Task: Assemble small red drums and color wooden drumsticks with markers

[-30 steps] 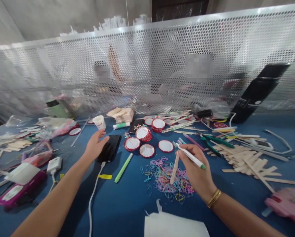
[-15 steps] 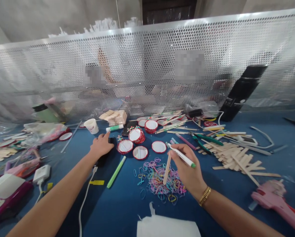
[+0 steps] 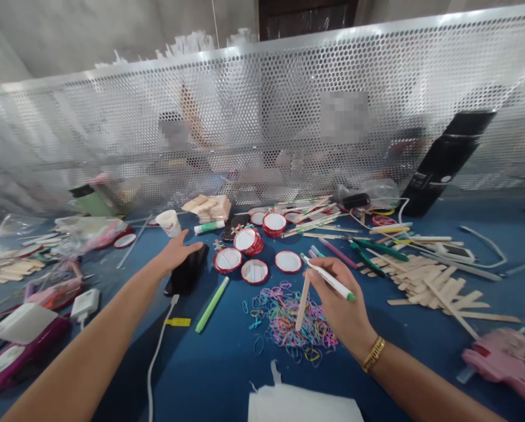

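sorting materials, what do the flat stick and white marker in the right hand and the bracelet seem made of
Flat stick: likely bare wood, pale tan and matt. White marker: probably plastic, smooth with slight sheen. Bracelet: perhaps metal, golden, shiny and segmented.

The left forearm (image 3: 108,331) stretches forward well to the left of the pile of rubber bands (image 3: 280,322), its hand reaching beyond the pile's far left side. That left hand (image 3: 178,252) is palm down, thumb spread from the extended fingers. The right forearm (image 3: 420,375) comes in on the pile's right, and the right hand (image 3: 339,293) is at its right edge, fingers curled, thumb and fingertips pinched together.
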Demonstrator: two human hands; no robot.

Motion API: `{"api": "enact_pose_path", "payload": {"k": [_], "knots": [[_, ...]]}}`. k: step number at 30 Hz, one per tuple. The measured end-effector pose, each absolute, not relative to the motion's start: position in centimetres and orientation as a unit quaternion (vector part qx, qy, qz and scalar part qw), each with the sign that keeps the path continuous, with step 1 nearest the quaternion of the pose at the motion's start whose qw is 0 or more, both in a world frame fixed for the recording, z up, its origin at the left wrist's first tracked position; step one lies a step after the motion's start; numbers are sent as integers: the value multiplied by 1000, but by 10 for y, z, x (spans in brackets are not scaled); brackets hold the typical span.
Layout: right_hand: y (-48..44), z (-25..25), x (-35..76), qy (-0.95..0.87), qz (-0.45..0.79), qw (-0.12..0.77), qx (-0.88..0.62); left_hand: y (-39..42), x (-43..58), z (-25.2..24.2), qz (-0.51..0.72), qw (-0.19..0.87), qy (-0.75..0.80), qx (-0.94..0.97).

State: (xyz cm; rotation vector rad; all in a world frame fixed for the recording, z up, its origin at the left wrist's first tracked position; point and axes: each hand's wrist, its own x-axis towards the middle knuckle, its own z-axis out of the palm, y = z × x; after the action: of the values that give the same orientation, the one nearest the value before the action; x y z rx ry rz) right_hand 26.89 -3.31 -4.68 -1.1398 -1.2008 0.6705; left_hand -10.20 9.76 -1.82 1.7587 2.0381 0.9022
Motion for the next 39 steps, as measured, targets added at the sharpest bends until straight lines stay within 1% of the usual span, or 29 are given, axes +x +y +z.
{"api": "enact_pose_path", "payload": {"k": [3, 9, 14, 17, 21, 23, 29, 39], "knots": [[-33, -49, 269, -526, 295, 621, -501, 83, -111, -9, 326, 193, 709, 595], [-34, -50, 268, -516, 305, 630, -494, 54, -115, -1, 373, 236, 683, 582], [-34, -50, 267, -512, 308, 625, -502, 50, -120, -9, 376, 240, 674, 589], [-35, -49, 267, -509, 313, 630, -496, 59, -120, -15, 341, 199, 684, 613], [-35, -48, 266, -513, 313, 632, -489, 74, -108, -19, 199, 64, 687, 696], [-36, -48, 266, -513, 311, 634, -487, 81, -99, -20, 127, 29, 699, 703], [-34, -46, 268, -512, 307, 642, -480, 96, -80, -25, 86, 16, 733, 675], [-32, -47, 270, -519, 318, 631, -480, 100, -69, -23, 87, 9, 756, 649]]}}
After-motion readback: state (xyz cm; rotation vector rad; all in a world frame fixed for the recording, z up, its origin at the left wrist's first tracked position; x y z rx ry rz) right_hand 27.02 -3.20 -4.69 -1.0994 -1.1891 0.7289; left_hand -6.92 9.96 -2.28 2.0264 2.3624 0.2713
